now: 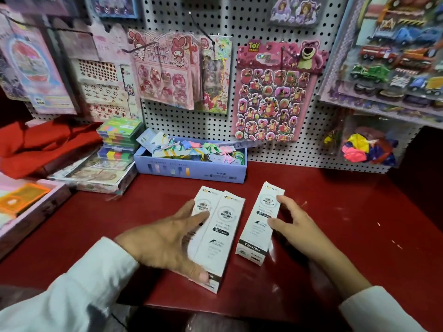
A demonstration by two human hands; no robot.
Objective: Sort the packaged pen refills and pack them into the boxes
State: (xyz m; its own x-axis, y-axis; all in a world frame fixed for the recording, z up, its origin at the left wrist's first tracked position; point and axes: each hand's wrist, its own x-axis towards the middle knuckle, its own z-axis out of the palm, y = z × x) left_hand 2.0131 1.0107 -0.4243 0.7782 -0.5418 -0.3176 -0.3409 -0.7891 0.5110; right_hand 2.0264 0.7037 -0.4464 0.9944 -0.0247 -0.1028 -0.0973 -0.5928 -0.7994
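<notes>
Three long white refill boxes with black bases lie on the red counter. Two of them (221,233) lie side by side in the middle, and my left hand (165,243) lies over their left side with fingers spread and the thumb near the bottom end. The third box (260,221) lies apart to the right, and my right hand (297,226) holds its right edge between thumb and fingers. All three boxes look closed, and no loose refill packs show.
A blue open box (191,167) of coloured clips stands at the back by the pegboard. Stacked stationery sets (117,140), a red cloth (43,144) and a pink tray (33,207) fill the left. Sticker sheets (273,92) hang above. A balloon bag (366,144) hangs at right.
</notes>
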